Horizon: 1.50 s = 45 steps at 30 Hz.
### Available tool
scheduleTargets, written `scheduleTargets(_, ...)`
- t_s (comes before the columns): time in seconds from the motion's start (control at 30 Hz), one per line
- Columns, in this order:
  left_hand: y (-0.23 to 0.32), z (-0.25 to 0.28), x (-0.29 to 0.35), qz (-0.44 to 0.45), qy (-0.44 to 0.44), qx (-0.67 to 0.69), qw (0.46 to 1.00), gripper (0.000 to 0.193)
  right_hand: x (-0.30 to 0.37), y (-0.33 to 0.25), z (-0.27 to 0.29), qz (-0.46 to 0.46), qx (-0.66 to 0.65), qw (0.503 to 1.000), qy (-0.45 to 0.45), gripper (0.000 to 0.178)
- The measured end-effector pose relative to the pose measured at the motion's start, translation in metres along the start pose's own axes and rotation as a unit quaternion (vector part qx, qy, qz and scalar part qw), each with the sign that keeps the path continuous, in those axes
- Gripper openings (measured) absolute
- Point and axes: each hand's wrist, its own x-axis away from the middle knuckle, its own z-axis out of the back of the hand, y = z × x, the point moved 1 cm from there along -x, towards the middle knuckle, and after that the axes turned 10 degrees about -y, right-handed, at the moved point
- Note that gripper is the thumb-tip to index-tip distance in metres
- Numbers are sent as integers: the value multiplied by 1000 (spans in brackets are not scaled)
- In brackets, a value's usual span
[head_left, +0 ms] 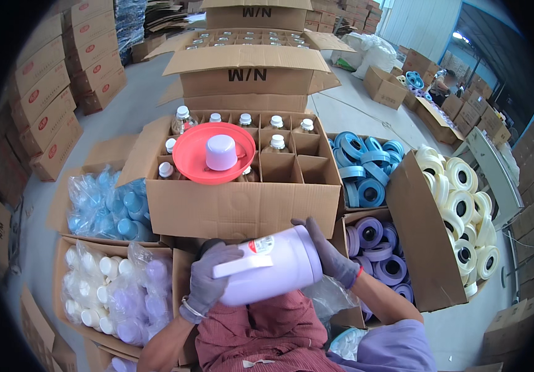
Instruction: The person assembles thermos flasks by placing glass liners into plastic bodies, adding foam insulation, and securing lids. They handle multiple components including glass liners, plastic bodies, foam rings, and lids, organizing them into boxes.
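A lilac thermos jug [273,266] lies tilted on its side above my lap, its pale handle [242,266] toward me and a red-and-white sticker on its wall. My left hand [208,276], in a grey glove, is closed on the end beside the handle. Against the other end, at the ribbed base ring, my gloved right hand [332,257] grips with its palm on the bottom. Ahead, a red plastic dish [186,152] with a lilac cup [221,152] in it rests on a divided carton [242,208] of white-capped bottles.
Bagged blue cups [134,201] and white and lilac cups [109,266] fill boxes at the left. At the right stand boxes of blue rings [372,192], purple rings [392,270] and cream rings [462,177]. More cartons [242,80] stand ahead; a person [443,84] is far off.
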Motion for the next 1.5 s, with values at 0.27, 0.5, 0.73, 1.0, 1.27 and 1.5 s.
scheduleTargets(0.27, -9, -1, 23, 217, 100, 199, 950, 18, -14, -16, -15, 166, 138, 968, -131, 64)
scheduleTargets(0.5, 1, 33, 10, -62, 61, -147, 985, 17, -55, 8, -27, 11, -16, 1000, -8, 61)
scheduleTargets(0.73, -26, 75, 35, 101, 80, -80, 988, 25, -63, -41, -65, 227, 293, 903, -219, 77)
scheduleTargets(1.0, -29, 70, 43, 107, 253, 60, 960, 24, -93, -41, -84, 127, 200, 958, -159, 65)
scheduleTargets(1.27, -66, 87, 54, 2, 398, 338, 853, 37, -247, -111, -75, 234, 734, 631, 95, 73)
scheduleTargets(1.5, -87, 104, 20, -80, 379, 581, 716, 38, -165, -101, -119, 544, 524, 650, 84, 82)
